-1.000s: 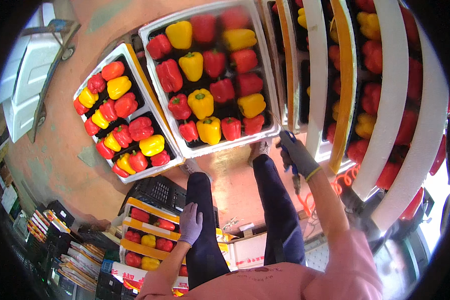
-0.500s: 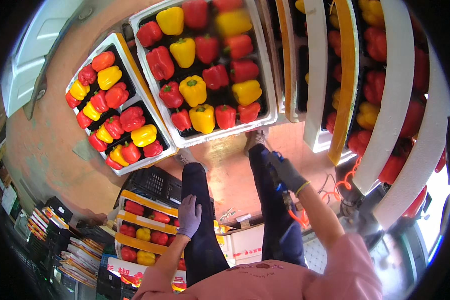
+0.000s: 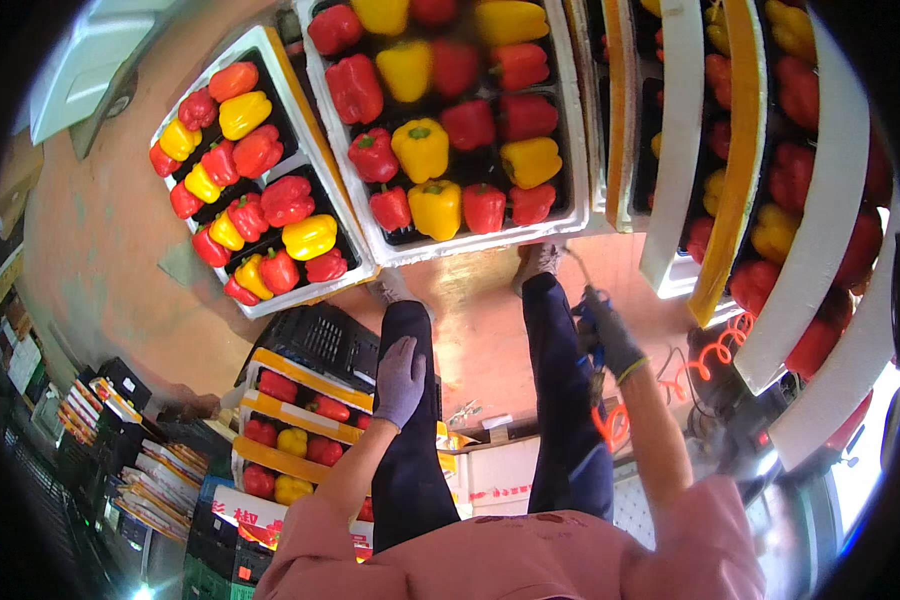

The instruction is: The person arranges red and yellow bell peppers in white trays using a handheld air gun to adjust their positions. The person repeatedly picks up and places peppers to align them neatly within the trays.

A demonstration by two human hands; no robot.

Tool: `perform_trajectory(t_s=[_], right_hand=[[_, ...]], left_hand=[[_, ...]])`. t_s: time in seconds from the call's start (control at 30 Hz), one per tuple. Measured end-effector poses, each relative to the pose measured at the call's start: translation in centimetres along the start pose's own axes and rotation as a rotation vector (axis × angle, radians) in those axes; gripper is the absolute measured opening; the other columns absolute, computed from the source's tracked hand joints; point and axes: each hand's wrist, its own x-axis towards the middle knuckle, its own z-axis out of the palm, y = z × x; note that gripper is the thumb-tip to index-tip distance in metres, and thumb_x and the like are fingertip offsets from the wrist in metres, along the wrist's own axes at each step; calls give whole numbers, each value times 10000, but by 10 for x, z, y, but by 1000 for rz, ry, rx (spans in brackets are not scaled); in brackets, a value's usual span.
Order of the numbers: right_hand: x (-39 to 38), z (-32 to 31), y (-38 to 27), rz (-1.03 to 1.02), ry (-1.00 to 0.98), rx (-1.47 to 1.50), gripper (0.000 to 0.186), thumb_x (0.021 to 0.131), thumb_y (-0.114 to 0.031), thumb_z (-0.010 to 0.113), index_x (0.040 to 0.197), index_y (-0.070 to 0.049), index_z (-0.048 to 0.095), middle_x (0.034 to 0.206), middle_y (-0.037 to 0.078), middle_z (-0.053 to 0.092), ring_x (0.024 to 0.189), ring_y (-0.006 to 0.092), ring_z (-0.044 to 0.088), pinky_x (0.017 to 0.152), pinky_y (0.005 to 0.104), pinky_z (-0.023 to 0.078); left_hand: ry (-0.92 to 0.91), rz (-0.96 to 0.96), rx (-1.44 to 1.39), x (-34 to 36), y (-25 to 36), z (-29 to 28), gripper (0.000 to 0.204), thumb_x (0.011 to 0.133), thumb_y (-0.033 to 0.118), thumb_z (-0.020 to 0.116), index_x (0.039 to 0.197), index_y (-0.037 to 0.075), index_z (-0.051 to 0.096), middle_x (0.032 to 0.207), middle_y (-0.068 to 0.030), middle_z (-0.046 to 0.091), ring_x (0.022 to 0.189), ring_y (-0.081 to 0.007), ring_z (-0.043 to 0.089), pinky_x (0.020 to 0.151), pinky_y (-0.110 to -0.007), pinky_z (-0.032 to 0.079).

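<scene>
While left hand (image 3: 400, 385) rests, right hand (image 3: 615, 342) grips.

This looks like a produce packing workshop: foam boxes (image 3: 480, 242) of peppers (image 3: 420, 150), a black plastic crate (image 3: 315, 342), coiled orange hose (image 3: 600, 424), scuffed floor (image 3: 90, 270).

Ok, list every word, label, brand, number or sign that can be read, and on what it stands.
I leave the wording uncopied; print shows here:
Box at the lower left: large red characters on a white side.
White panel at the lower middle: a row of red characters, too small to read surely.
Pink shirt: small print, too blurred to read.
</scene>
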Motion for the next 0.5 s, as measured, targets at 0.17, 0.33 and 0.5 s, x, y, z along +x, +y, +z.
perform_trajectory(t_s=[0.17, 0.33, 0.5], right_hand=[[1, 79, 28, 240, -172, 77, 456, 947, -562, 602, 895, -110, 581, 572, -24, 442, 407, 110, 388, 406, 303, 369], [9, 175, 44, 226, -395, 30, 438, 966, -534, 588, 932, -98, 581, 577, -41, 433, 426, 87, 389, 470, 283, 398], [2, 162, 14, 168, -299, 33, 399, 997, -503, 548, 921, -113, 586, 571, -36, 413, 429, 87, 392, 423, 277, 376]], left_hand=[[80, -40, -14, 8, -14, 6, 333, 941, 194, 601, 1201, -15, 604, 1179, -220, 645, 1115, -379, 614, 970, -451, 490], [138, -171, -56, 8, -31, -8, 344, 949, 185, 594, 1224, -22, 595, 1152, -225, 662, 1093, -391, 624, 977, -443, 487], [186, -88, -54, 86, -38, -32, 377, 930, 202, 623, 1230, -22, 588, 1214, -242, 622, 1146, -408, 581, 991, -456, 462]])
